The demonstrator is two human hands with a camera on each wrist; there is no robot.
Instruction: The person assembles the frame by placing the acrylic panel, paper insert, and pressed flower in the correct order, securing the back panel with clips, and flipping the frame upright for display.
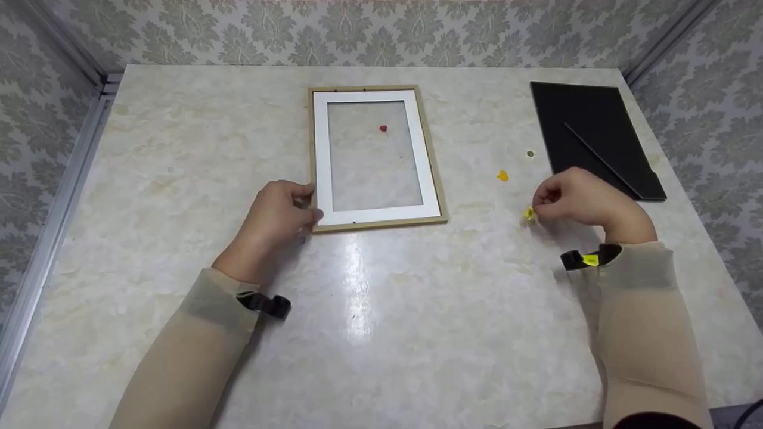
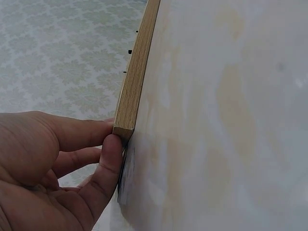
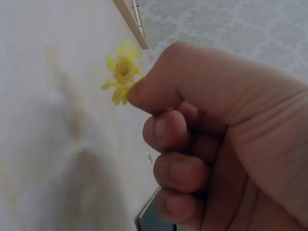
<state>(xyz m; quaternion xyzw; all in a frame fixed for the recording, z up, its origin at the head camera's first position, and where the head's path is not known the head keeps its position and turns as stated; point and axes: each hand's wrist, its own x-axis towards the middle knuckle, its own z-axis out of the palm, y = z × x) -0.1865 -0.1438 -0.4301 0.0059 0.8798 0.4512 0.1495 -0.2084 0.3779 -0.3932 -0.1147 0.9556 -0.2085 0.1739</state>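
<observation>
A wooden picture frame [image 1: 377, 156] with a white mat lies flat on the marble table; a small red flower [image 1: 383, 128] rests on its glass. My left hand [image 1: 280, 214] holds the frame's near left corner [image 2: 126, 126], thumb and fingers curled against the wood. My right hand [image 1: 575, 196] pinches a small yellow dried flower [image 1: 529, 214] [image 3: 122, 72] between thumb and forefinger, close above the table right of the frame. The other fingers are curled.
A black backing board [image 1: 596, 140] with its stand lies at the back right. An orange-yellow flower [image 1: 503, 176] and a tiny greenish one [image 1: 530, 154] lie between frame and board. Patterned walls and metal rails close in the table [image 1: 381, 333].
</observation>
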